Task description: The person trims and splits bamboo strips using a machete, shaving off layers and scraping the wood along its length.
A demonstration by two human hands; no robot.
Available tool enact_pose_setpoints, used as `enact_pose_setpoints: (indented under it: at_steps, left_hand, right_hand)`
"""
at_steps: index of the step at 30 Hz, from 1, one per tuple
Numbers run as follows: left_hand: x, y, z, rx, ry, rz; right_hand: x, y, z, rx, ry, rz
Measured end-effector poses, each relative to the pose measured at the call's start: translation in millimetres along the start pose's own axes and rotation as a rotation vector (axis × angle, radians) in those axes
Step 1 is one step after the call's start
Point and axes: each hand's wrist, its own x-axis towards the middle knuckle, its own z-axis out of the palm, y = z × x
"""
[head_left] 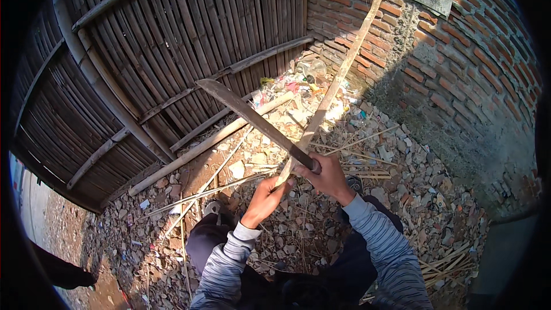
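The long, dark, slightly curved machete has a dull metal blade, and the long, pale, flat strip looks like dry, matt wood or bamboo. The striped grey sleeves are soft, matt cloth. Rough bamboo forms the brown slatted fence; coarse, matt masonry, the red brick wall.

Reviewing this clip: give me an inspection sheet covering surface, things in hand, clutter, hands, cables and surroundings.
Surface: rubble-strewn ground, partly sunlit.
Things in hand: long wooden strip; machete, its blade crossing the strip in view, contact unclear.
Clutter: mixed litter near the corner; a pole on the ground; loose thin strips at lower right.
Hands: left hand grips the strip's near end; right hand grips the machete's handle.
Cables: nothing seen.
Surroundings: slatted wall at left, brick wall at right.
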Motion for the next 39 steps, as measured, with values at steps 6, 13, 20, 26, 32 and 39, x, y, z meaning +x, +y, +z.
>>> enact_pose_setpoints:
  at_steps: [6,13,20,26,32,39]
  left_hand:
    - [-8.2,34.6,-4.4,-0.244,-0.173,-0.275]
    - [-8.9,7.9,-6.9,-0.255,-0.232,-0.135]
    - [-4.4,13.6,-5.1,-0.268,-0.261,-0.083]
    - [-2.9,8.6,-7.4,-0.302,-0.286,-0.118]
    - [-8.6,11.1,-15.8,-0.413,-0.305,-0.198]
    - [-11.1,12.1,-10.1,-0.394,-0.235,-0.350]
  right_hand:
    - [-9.9,8.3,2.4,-0.381,-0.058,-0.232]
    - [-5.6,5.1,0.9,-0.428,-0.052,-0.329]
    - [-1.0,5.3,-6.0,-0.470,-0.071,-0.322]
    - [1.7,5.3,-11.6,-0.524,-0.070,-0.279]
    - [14.0,9.4,-32.0,-0.389,0.049,-0.106]
    - [-3.9,9.2,-16.3,-0.449,-0.036,-0.168]
